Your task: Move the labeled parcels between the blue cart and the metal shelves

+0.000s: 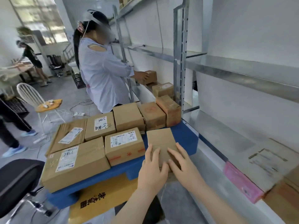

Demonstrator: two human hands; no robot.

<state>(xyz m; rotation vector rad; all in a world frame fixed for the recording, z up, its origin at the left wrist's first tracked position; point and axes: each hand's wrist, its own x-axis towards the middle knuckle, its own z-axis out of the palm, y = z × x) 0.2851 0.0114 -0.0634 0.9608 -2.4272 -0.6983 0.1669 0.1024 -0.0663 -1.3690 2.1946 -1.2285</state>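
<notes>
A small plain cardboard parcel rests at the near right corner of the blue cart. My left hand and my right hand both grip its near end, fingers spread over its top. Several labeled parcels cover the rest of the cart, among them a large one at the near left and one with red tape beside my left hand. The metal shelves run along the right; a flat parcel and a pink package lie on the low shelf.
Another person in a light shirt stands beyond the cart, holding a box at the shelf. A black office chair is at my near left, a white chair farther off. A yellow printed box lies under the cart's near edge.
</notes>
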